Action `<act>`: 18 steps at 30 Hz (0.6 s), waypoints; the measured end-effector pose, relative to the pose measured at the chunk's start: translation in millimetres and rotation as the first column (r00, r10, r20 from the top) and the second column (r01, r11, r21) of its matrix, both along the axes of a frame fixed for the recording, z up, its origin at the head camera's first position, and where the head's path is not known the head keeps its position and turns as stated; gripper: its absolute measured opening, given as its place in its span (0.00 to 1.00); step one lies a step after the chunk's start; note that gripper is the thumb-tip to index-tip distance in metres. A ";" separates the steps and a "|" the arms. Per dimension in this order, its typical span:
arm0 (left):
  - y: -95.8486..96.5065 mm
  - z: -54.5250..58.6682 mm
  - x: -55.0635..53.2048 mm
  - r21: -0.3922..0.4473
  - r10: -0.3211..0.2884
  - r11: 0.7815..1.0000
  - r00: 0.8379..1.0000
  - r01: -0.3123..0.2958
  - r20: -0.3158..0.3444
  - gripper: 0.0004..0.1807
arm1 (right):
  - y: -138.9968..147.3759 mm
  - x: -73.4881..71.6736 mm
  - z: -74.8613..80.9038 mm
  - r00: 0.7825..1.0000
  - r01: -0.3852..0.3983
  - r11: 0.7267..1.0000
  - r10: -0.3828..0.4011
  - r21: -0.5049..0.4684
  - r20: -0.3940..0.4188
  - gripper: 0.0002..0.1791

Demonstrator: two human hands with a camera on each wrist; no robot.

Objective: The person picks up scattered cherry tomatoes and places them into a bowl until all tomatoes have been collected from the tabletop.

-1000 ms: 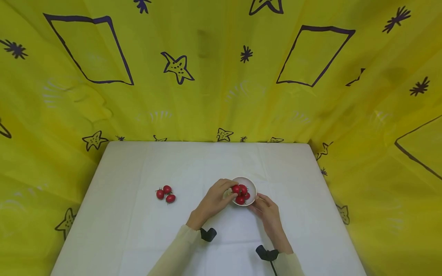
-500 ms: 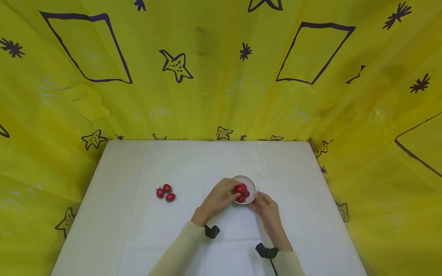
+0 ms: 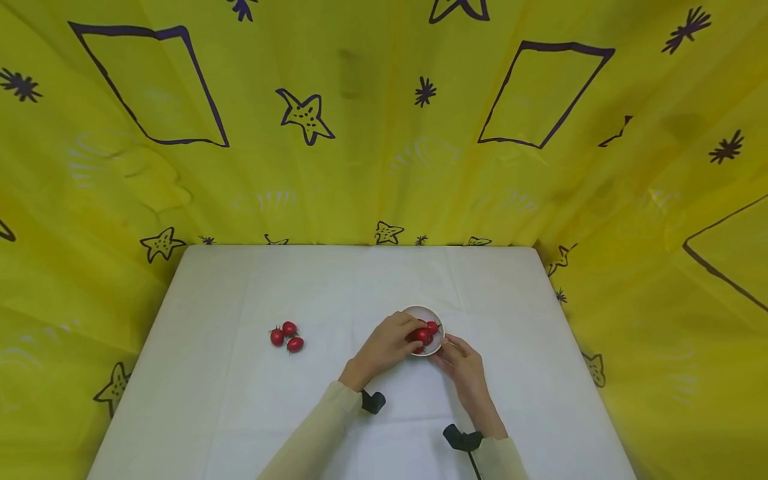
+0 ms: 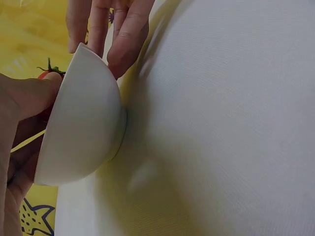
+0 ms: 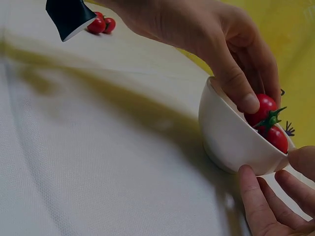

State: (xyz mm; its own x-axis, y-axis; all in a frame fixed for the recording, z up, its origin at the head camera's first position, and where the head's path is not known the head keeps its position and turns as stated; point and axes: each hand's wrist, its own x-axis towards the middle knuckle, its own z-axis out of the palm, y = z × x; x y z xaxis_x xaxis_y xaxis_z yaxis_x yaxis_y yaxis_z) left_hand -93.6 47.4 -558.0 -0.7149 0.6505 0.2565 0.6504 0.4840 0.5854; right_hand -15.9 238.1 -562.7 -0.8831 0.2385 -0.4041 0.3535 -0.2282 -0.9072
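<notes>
Just right of the white tabletop's (image 3: 354, 280) centre, a white bowl (image 5: 227, 133), mouth upward. Pinched between thumb and fingers in the left hand's (image 3: 387, 341) grip, a red tomato (image 5: 265, 101) inside the bowl, green stem end towards the right hand (image 3: 469, 373), long axis partly hidden and hard to judge. Right beside it in the bowl, a second tomato (image 5: 276, 139). In the right hand's grip, the bowl's near right side, thumb at the rim. Well apart on the left, close together: a leftmost tomato (image 3: 277, 337), stem pointing far; a far tomato (image 3: 289, 329); a near tomato (image 3: 295, 345), long axis roughly left to right.
</notes>
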 end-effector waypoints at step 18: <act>5.3 -0.7 -0.4 -0.067 -0.008 0.998 0.996 0.002 -0.085 0.17 | -1.8 4.2 4.0 1.000 -0.006 1.000 0.006 0.017 -0.021 0.25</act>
